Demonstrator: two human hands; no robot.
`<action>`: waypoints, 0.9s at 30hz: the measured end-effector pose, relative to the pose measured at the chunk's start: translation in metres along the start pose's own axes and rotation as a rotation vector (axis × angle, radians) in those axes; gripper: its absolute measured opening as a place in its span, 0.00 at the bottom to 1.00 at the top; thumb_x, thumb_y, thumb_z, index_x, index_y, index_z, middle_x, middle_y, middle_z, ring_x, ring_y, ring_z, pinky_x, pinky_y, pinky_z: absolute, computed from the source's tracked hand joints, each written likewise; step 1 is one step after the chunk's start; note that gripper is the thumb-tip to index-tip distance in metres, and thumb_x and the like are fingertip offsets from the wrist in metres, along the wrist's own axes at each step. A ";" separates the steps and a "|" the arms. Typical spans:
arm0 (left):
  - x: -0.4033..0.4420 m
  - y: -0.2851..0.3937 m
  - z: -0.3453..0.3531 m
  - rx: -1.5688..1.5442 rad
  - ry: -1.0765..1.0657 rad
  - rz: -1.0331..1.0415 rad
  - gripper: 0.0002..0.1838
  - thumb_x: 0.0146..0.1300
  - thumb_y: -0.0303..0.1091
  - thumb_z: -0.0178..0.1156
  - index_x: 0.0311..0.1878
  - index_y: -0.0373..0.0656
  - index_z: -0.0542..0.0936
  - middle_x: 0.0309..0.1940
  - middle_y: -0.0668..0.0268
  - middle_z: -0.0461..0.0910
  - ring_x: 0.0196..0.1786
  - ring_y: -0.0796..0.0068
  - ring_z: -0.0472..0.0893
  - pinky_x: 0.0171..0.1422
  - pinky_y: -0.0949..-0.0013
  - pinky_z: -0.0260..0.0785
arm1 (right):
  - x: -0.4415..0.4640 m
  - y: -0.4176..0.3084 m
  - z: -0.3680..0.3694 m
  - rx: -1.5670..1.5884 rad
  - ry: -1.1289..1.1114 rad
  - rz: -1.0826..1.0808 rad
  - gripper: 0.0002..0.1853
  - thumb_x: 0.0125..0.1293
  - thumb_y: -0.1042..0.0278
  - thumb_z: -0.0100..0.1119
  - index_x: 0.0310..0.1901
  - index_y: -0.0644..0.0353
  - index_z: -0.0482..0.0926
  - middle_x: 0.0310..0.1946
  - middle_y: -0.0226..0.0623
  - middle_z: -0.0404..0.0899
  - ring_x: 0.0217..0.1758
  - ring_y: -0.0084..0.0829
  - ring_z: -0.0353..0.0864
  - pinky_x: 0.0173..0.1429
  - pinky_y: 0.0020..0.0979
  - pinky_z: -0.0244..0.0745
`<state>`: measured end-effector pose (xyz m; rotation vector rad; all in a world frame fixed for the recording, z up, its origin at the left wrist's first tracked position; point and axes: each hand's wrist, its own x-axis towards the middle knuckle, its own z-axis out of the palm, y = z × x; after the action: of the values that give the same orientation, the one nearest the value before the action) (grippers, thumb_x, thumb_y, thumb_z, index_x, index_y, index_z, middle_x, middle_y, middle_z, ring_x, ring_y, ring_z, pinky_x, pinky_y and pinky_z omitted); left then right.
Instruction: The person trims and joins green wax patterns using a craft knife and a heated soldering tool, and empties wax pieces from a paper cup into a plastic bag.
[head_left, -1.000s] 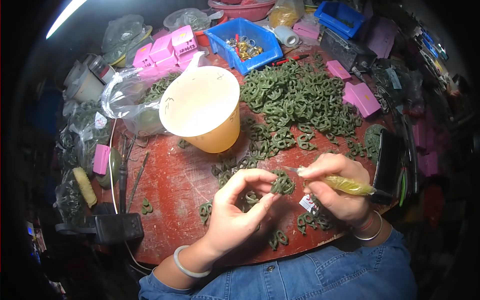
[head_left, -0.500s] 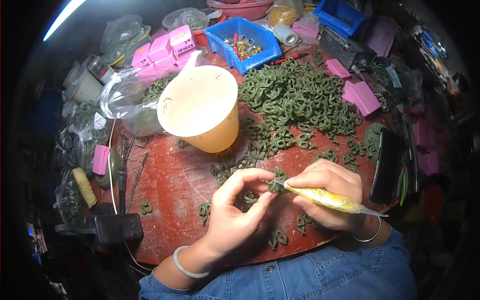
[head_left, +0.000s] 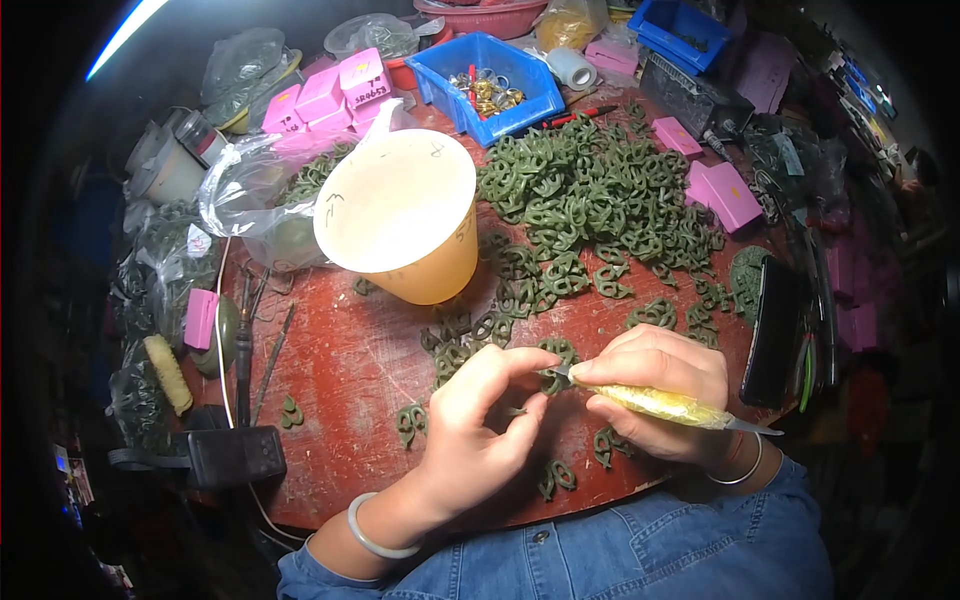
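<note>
My right hand (head_left: 660,385) is wrapped round a slim knife (head_left: 660,402) with a yellow wrapped handle. Its narrow metal tip points left, and a pale pointed end sticks out behind my hand. My left hand (head_left: 485,420) is curled, thumb and index fingertip around a small green openwork piece (head_left: 553,382) at the knife's tip. Fingers partly hide this piece, so how firmly it is held is unclear. Similar green pieces (head_left: 411,424) lie beside my left hand, and a few more (head_left: 556,478) lie near the table's front edge.
A large heap of green pieces (head_left: 600,200) covers the back of the red table (head_left: 340,400). A yellowish tub (head_left: 430,285) stands left of it. Behind are a blue bin (head_left: 425,75) and pink boxes (head_left: 362,78). A phone (head_left: 770,335) stands right; a black adapter (head_left: 238,458) lies left.
My left thumb has dropped away a little from the index fingertip, opening the gap between them. The knife tip has shifted slightly, while my right hand stays almost in place.
</note>
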<state>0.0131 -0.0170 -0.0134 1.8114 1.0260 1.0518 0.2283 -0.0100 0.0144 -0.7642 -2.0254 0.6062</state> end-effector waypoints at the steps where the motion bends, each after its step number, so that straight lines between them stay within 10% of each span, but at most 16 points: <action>1: 0.000 0.000 0.000 0.000 0.000 0.000 0.17 0.57 0.18 0.64 0.51 0.37 0.81 0.39 0.60 0.81 0.39 0.72 0.84 0.45 0.71 0.76 | 0.000 0.000 0.000 0.000 0.000 0.000 0.14 0.57 0.78 0.71 0.45 0.65 0.82 0.38 0.41 0.86 0.36 0.36 0.85 0.42 0.32 0.81; 11: 0.005 0.009 -0.011 -0.550 -0.086 -0.439 0.18 0.65 0.22 0.64 0.58 0.37 0.80 0.43 0.69 0.78 0.42 0.83 0.76 0.50 0.76 0.72 | 0.000 -0.007 -0.011 0.083 0.060 0.161 0.09 0.60 0.77 0.66 0.43 0.68 0.84 0.34 0.45 0.86 0.30 0.32 0.83 0.38 0.31 0.78; 27: 0.002 0.003 -0.009 -0.657 -0.082 -0.427 0.15 0.68 0.25 0.63 0.57 0.38 0.79 0.42 0.70 0.75 0.39 0.86 0.75 0.34 0.82 0.72 | 0.000 -0.003 -0.007 -0.047 0.188 0.179 0.10 0.58 0.81 0.68 0.42 0.63 0.85 0.33 0.39 0.84 0.30 0.30 0.81 0.35 0.28 0.76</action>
<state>0.0060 -0.0139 -0.0067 1.0390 0.8338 0.8971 0.2334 -0.0111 0.0204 -1.0009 -1.8172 0.5670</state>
